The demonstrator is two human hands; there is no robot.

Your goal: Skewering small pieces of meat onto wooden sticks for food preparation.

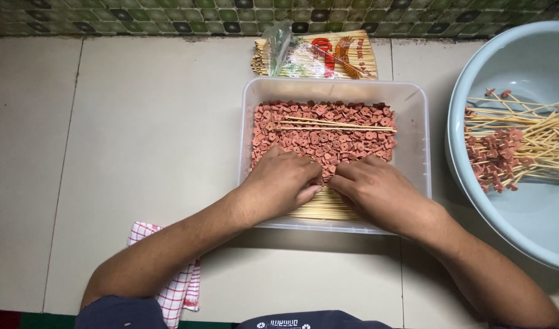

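A clear plastic tub (413, 97) sits on the tiled floor, filled with several small reddish-brown round slices (322, 137). A few bamboo skewers (337, 125) lie across the top of the slices, and a bundle of skewers (325, 210) lies along the tub's near wall. My left hand (279, 183) and my right hand (377, 189) meet inside the tub at its near side, fingertips together over the slices and the skewer bundle. What the fingers pinch is hidden between them.
A pale blue basin (529, 207) at the right holds several skewers loaded with slices (505, 152). A plastic pack of bamboo skewers (316, 55) lies behind the tub near the green tiled wall. A red-and-white checked cloth (179, 286) lies by my left forearm.
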